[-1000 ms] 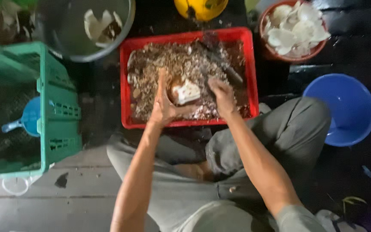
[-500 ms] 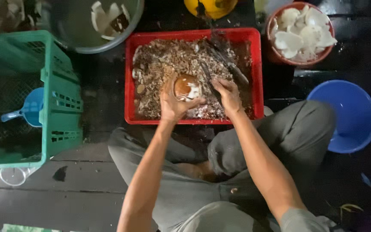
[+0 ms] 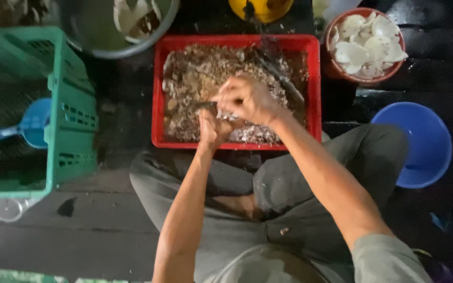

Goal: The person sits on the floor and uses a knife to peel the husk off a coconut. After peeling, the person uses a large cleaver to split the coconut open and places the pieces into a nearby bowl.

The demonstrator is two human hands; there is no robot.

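One green crate (image 3: 69,112) stands left of one red tray (image 3: 158,94) heaped with shell scraps; two bowls, blue (image 3: 420,141) and red-brown (image 3: 365,44), sit right. Over the tray's middle, well inside its rim, the left hand (image 3: 213,128) grips a shell piece (image 3: 226,116); the right hand (image 3: 247,99) is closed around a dark tool (image 3: 203,105).

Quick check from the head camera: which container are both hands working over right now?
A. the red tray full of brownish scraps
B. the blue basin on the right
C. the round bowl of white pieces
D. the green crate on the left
A: the left hand and the right hand meet directly above the red tray, while the blue basin, green crate and bowl of white pieces sit off to the sides.
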